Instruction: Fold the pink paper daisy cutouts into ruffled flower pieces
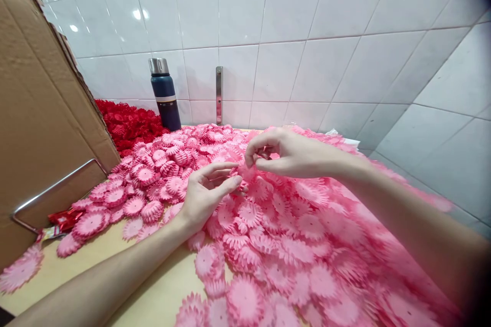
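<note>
Over a heap of pink fabric flower pieces (249, 214) both of my hands meet near the middle of the view. My left hand (209, 189) is curled, thumb and fingers closed about a small pink flower piece (238, 172) that is mostly hidden. Just to the right and slightly higher, my right hand (282, 153) is bent at the wrist, its fingertips pinched on a thin pink petal layer (250, 172). The fingertips of the two hands are close together. Round, frilled pieces with small centre holes lie under and around both hands.
Stacked pink flowers (146, 176) lie left of my hands, with a red flower pile (130, 120) behind. A dark blue bottle (164, 94) stands by the tiled wall (238, 5). A cardboard box (49, 76) with a metal handle (57, 189) bounds the left side of the yellowish table (153, 281).
</note>
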`<state>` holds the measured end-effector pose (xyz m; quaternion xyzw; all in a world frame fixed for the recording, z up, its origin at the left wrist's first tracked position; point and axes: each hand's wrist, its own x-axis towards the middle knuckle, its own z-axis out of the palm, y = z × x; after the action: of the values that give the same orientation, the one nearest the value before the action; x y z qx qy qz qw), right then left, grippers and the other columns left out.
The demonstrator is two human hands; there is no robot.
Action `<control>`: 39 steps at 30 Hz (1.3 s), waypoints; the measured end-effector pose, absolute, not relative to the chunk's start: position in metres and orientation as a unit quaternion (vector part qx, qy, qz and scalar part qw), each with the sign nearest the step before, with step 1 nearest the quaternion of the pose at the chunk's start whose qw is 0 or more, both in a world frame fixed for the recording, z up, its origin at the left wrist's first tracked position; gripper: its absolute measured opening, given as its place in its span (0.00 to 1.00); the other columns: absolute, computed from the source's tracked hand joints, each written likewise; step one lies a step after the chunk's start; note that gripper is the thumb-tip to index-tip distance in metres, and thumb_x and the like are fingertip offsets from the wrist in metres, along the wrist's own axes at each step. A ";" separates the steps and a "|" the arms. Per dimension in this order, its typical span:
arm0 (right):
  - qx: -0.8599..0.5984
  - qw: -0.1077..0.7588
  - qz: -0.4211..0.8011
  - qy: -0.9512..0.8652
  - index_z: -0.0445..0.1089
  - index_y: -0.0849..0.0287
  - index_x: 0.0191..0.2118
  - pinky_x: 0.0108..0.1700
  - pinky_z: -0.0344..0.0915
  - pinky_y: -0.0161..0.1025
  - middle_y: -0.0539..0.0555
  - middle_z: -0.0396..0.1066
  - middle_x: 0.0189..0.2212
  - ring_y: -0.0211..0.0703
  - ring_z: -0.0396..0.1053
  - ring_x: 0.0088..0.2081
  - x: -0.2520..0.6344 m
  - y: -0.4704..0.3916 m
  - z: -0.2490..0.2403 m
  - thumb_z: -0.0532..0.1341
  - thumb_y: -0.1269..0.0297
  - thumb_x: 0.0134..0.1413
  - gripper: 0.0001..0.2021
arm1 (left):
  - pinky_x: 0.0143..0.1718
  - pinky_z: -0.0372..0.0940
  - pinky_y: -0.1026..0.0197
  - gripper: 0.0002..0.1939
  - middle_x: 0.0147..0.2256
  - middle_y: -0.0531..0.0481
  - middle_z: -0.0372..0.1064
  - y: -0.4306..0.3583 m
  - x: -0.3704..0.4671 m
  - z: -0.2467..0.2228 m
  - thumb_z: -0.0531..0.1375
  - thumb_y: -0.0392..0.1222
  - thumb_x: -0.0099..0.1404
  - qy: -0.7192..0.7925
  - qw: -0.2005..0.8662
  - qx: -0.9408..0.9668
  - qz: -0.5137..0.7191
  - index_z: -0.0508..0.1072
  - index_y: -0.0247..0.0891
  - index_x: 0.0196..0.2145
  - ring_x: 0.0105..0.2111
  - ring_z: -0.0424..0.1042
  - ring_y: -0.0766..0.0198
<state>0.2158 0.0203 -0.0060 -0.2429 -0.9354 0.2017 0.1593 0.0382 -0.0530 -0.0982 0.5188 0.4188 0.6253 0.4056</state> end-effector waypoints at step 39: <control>-0.246 0.167 0.267 -0.917 0.56 0.58 0.21 0.22 0.49 0.35 0.44 0.53 0.18 0.32 0.52 0.21 0.202 0.009 -0.018 0.56 0.73 0.49 0.10 | 0.40 0.75 0.59 0.08 0.30 0.52 0.78 -0.050 0.039 -0.101 0.70 0.42 0.54 0.399 0.416 0.445 0.686 0.79 0.35 0.30 0.31 0.76 0.65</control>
<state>0.2021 0.0094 -0.0181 -0.2462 -0.9168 0.2668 0.1667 0.0393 -0.0499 -0.1005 0.4452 0.3989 0.6856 0.4155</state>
